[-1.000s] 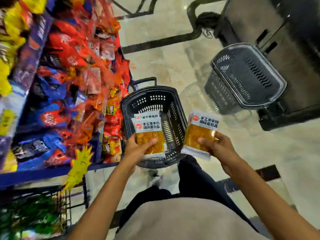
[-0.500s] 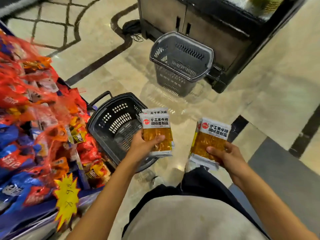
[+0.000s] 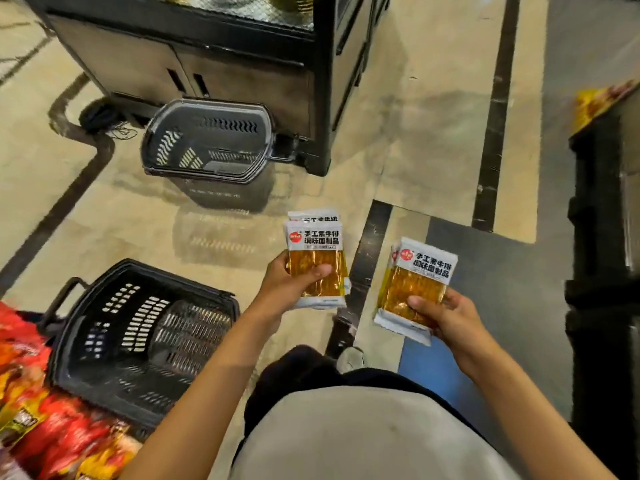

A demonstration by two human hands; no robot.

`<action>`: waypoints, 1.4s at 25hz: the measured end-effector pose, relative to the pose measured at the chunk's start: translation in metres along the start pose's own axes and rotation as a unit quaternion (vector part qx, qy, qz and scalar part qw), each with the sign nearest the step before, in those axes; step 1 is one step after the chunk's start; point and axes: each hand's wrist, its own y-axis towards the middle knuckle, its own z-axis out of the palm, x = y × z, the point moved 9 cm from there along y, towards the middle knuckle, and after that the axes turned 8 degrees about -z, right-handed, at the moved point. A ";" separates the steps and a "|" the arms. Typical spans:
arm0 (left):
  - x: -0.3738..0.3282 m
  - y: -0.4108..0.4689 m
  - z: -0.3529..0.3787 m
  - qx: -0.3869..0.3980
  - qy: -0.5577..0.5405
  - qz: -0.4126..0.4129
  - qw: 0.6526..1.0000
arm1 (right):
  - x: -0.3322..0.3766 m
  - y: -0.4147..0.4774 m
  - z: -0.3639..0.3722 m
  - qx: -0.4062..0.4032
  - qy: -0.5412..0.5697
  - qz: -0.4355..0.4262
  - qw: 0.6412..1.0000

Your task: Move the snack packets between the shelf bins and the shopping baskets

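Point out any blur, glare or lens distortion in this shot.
Head view: wide-angle distortion tilts the cabinet edges; the glossy floor mirrors the far basket just below it; print on the packets in the left hand and right hand reads sharp; the red snack packets at lower left are smeared.

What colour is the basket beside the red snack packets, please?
The basket is black; head view shows it.

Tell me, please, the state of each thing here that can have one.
Left hand, gripping a stack of yellow-and-white plastic snack packets.
Right hand, gripping a second such stack, tilted.
Near black slotted plastic shopping basket, nothing visible inside.
Far dark plastic shopping basket, beside the cabinet, looks empty.
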 end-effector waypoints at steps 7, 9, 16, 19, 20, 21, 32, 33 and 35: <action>-0.024 0.050 0.095 0.032 0.050 -0.041 0.997 | 0.045 0.065 -0.080 -0.058 0.059 -0.004 0.997; -0.040 0.077 0.115 0.036 0.069 -0.050 0.996 | 0.061 0.096 -0.095 -0.071 0.066 -0.005 0.995; -0.144 0.194 0.211 0.090 0.113 -0.051 0.988 | 0.125 0.214 -0.143 -0.142 0.108 0.001 0.984; -0.204 0.242 0.275 0.134 0.154 -0.034 0.978 | 0.148 0.249 -0.172 -0.181 0.140 0.004 0.973; -0.221 0.254 0.294 0.146 0.162 -0.030 0.975 | 0.154 0.256 -0.181 -0.191 0.149 0.005 0.970; -0.236 0.266 0.318 0.159 0.175 -0.029 0.971 | 0.158 0.263 -0.192 -0.201 0.161 0.007 0.966; -0.333 0.379 0.587 0.235 0.236 -0.030 0.942 | 0.248 0.400 -0.395 -0.273 0.227 0.003 0.935; -0.341 0.385 0.605 0.236 0.237 -0.030 0.942 | 0.267 0.413 -0.416 -0.272 0.221 -0.006 0.936; -0.357 0.398 0.636 0.231 0.238 -0.034 0.943 | 0.296 0.439 -0.450 -0.276 0.212 -0.019 0.937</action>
